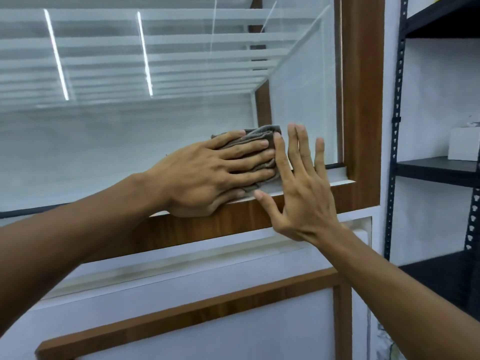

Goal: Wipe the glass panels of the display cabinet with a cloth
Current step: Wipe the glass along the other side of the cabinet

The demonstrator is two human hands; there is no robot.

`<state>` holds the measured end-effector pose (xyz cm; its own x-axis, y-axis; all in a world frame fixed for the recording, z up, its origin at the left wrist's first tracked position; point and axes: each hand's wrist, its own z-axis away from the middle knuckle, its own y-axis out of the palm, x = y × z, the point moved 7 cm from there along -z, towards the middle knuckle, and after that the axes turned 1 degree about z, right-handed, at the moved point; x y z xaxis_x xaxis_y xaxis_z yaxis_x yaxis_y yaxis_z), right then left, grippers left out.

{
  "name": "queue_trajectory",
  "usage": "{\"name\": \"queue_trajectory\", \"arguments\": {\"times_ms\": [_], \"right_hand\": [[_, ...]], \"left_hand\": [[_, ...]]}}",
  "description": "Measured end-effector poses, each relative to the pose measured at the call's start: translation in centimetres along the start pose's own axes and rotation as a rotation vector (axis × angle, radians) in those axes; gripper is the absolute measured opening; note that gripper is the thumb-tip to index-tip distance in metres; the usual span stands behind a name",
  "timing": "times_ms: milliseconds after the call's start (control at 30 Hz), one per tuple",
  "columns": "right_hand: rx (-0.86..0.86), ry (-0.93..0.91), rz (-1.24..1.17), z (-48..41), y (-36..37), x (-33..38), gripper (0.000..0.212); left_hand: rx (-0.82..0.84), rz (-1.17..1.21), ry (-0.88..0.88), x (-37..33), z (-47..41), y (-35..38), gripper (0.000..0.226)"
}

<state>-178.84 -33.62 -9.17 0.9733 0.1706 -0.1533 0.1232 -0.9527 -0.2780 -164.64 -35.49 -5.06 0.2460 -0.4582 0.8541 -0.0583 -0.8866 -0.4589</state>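
Head view, as we logged it:

- Left hand [207, 175]: fingers straight and close together, not curled. We saw them pressed flat on a grey-brown cloth [262, 133], which bunched out beyond the fingertips. The hand lay sideways with its fingers pointing right, and its forearm came in from the lower left.
- Cloth: it lay against the glass panel [130, 141] in the lower right part, just above the bottom rail. Its lower edge reached down to the white ledge there.
- Right hand [304, 193]: open, with fingers straight and spread and nothing held. It stood upright with the fingers pointing up, just right of the cloth, and its forefinger lay along the cloth's right edge. We could not tell whether the palm touched the glass. The thumb reached out left over the rail, and the forearm rose from the lower right.
- Wooden frame [363, 100]: its brown upright stood near the right hand, and its bottom rail ran beneath both hands.
- Open room: we noted a broad stretch of glass to the left of the cloth and above it, crossed by two reflected light strips [55, 54].
- Black shelf rack [436, 170]: it stood right of the frame and held a white box [463, 144].
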Motion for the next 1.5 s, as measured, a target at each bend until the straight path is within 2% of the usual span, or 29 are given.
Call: {"name": "queue_trajectory", "arguments": {"times_ms": [333,533,900,1067,1300,1433,1500], "right_hand": [[0.067,-0.054,0.038,-3.4,2.0,8.6,0.091],[0.092,-0.177,-0.004,-5.3,3.3,15.0,0.091],[0.056,-0.316,-0.089,-10.0,5.2,26.4,0.086],[0.024,-0.357,-0.125,-11.4,5.4,29.4,0.081],[-0.079,-0.309,-0.126,-14.7,4.4,27.2,0.073],[-0.125,-0.261,-0.098,-18.7,3.4,25.6,0.069],[-0.145,-0.223,-0.091,-21.6,2.6,24.7,0.068]], "left_hand": [[0.043,-0.009,-0.079,2.7,9.7,-0.3,0.056],[0.081,0.000,-0.109,4.4,16.3,-0.5,0.056],[0.129,-0.092,-0.289,7.8,28.5,-0.7,0.057],[0.092,-0.146,-0.455,10.1,33.3,-1.0,0.058],[-0.196,-0.022,-0.881,10.5,30.8,-1.5,0.064],[-0.205,-0.079,-0.792,12.4,26.1,-2.6,0.062],[-0.264,-0.064,-0.863,15.3,23.8,-4.2,0.062]]}}
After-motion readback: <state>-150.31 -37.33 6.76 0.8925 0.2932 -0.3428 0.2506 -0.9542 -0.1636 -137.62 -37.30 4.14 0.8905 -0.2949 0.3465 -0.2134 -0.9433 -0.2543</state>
